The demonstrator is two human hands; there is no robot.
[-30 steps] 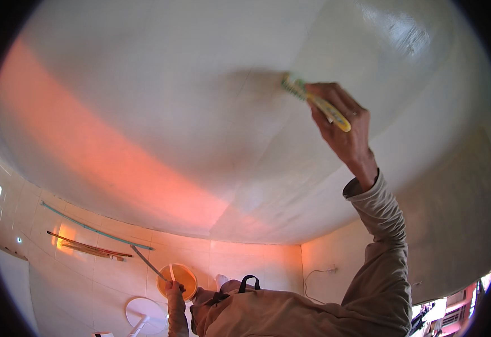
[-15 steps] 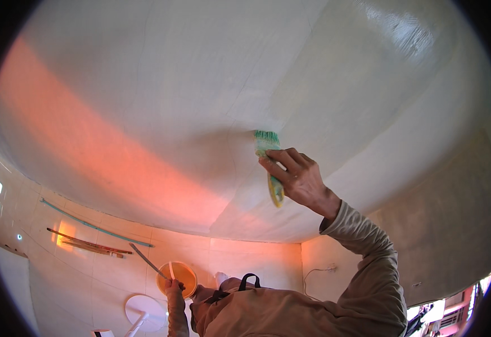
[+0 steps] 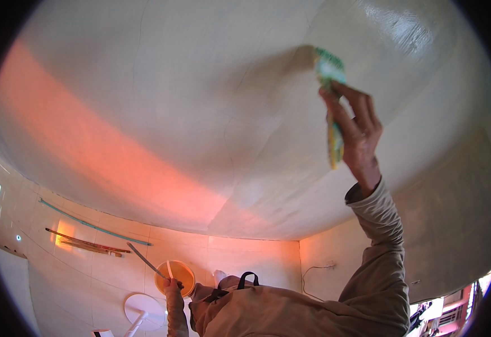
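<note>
My right hand (image 3: 358, 126) is raised against the wall and closed round a wide paintbrush (image 3: 329, 70) with green bristles and a yellow handle. The bristle tips point up at the wall (image 3: 200, 101), and brush and hand are slightly blurred. Low down, my left hand (image 3: 172, 285) is closed at the yellow bucket (image 3: 187, 276), on its pale, strap-like handle (image 3: 170, 269). A thin grey stick (image 3: 144, 260) runs up to the left from that hand; whether the fingers hold it too, I cannot tell. The inside of the bucket is partly hidden.
On the tiled floor (image 3: 110, 275) at left lie a long green pole (image 3: 93, 223) and several thin sticks (image 3: 85, 242). A round white stand (image 3: 144, 312) is left of my left arm. A cable (image 3: 307, 278) hangs from the side wall. Damp-looking darker patches cover the wall's right part.
My right hand has swept the paintbrush up and to the right across the wall, its arm stretching higher. The left hand stays at the bucket.
</note>
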